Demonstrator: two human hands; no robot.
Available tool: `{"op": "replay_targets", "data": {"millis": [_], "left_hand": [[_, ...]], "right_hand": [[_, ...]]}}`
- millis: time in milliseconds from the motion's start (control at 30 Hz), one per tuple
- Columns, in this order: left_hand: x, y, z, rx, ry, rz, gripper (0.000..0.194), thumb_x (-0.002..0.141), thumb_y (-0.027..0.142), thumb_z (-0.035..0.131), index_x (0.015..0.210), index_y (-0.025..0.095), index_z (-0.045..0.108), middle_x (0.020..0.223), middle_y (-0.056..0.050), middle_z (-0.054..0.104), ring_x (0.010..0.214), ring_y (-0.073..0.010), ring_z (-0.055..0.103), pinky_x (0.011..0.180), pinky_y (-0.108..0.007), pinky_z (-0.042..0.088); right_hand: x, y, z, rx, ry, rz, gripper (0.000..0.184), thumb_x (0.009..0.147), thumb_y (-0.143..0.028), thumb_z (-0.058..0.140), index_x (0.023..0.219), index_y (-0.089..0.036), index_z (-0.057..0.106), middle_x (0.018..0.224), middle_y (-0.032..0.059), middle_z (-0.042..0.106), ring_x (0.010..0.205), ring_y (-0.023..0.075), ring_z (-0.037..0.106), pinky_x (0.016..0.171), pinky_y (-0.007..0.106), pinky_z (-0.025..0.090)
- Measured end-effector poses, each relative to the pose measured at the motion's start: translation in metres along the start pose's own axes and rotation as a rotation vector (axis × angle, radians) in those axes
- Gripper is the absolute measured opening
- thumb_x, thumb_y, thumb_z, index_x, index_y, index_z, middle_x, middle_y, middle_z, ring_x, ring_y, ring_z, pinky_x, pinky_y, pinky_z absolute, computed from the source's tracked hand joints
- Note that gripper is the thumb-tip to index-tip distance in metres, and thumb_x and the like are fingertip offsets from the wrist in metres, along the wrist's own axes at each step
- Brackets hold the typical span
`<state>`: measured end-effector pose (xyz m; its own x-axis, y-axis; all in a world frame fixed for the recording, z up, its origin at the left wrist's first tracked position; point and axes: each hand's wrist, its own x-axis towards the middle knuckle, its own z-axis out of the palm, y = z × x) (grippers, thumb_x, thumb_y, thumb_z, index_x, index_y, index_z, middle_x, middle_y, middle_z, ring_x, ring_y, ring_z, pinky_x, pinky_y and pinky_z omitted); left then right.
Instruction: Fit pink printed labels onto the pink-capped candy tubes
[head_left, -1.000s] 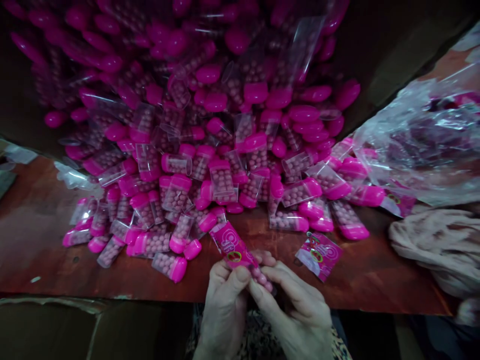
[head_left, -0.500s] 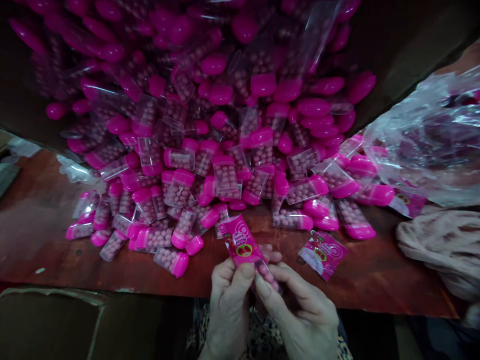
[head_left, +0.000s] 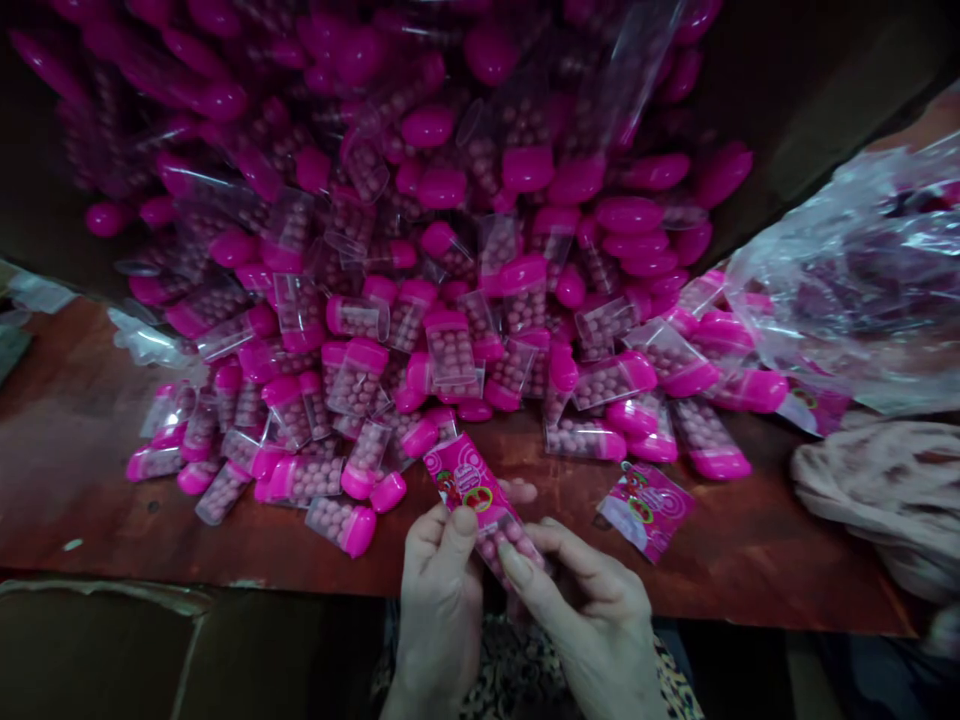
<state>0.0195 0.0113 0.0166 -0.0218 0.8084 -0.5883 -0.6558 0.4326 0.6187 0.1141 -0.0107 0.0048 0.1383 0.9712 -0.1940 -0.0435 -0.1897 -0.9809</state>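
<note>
Between my hands is a small clear candy container (head_left: 501, 543) of pink balls, tilted, with a pink printed sleeve (head_left: 463, 474) over its far end. My left hand (head_left: 442, 600) pinches the sleeve's lower left edge between thumb and fingers. Around the container's near end close the fingers of my right hand (head_left: 589, 605), the thumb lying across the clear wall. Whether a cap is inside the sleeve cannot be seen. A second flat printed sleeve (head_left: 648, 510) lies on the table to the right of my hands.
Ahead, a heap of pink-capped candy containers (head_left: 450, 350) spills from a dark box (head_left: 810, 110) onto the red-brown table (head_left: 247, 555). A clear plastic bag (head_left: 847, 270) and a pale cloth (head_left: 885, 480) lie at the right. Below the table's left front edge is a cardboard box (head_left: 97, 650).
Both hands have moved slightly left with the container. The sleeve looks fuller and flatter now, and more of the pink balls shows below it. The heap is unchanged.
</note>
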Motion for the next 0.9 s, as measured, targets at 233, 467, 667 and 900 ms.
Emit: {"op": "replay_targets", "data": {"millis": [233,467,667,900], "left_hand": [[-0.007,-0.003,0.006,-0.086,0.049,-0.054,0.030,0.073,0.044,0.070,0.082,0.015,0.072,0.093,-0.012,0.073,0.075,-0.0213,0.068,0.072,-0.034,0.054],[-0.004,0.001,-0.001,-0.047,0.019,0.012,0.027,0.075,0.037,0.070,0.090,0.016,0.074,0.095,-0.010,0.074,0.081,-0.0192,0.068,0.074,-0.028,0.053],[-0.006,-0.005,0.006,-0.038,0.039,-0.012,0.028,0.073,0.040,0.070,0.085,0.015,0.073,0.082,-0.011,0.074,0.068,-0.0191,0.066,0.061,-0.029,0.052],[-0.001,-0.001,-0.010,0.087,0.111,0.074,0.029,0.077,0.040,0.067,0.093,0.016,0.068,0.080,-0.007,0.072,0.063,-0.0146,0.061,0.055,-0.024,0.048]], "right_hand": [[-0.002,0.001,-0.001,-0.120,0.078,-0.195,0.006,0.076,-0.020,0.069,0.082,-0.020,0.070,0.064,0.0002,0.063,0.051,0.0109,0.059,0.046,0.017,0.050],[-0.001,0.006,-0.002,0.067,-0.054,0.064,0.014,0.081,-0.031,0.065,0.081,-0.019,0.071,0.062,-0.0003,0.061,0.044,0.0086,0.054,0.040,0.016,0.046],[-0.004,0.005,0.005,-0.017,0.113,-0.068,0.009,0.075,-0.027,0.070,0.078,-0.019,0.073,0.065,0.0011,0.064,0.055,0.0120,0.061,0.051,0.018,0.052],[0.009,0.009,0.004,0.392,-0.034,0.278,0.024,0.075,-0.039,0.070,0.074,-0.015,0.070,0.051,-0.0004,0.059,0.036,0.0073,0.051,0.035,0.015,0.045]]}}
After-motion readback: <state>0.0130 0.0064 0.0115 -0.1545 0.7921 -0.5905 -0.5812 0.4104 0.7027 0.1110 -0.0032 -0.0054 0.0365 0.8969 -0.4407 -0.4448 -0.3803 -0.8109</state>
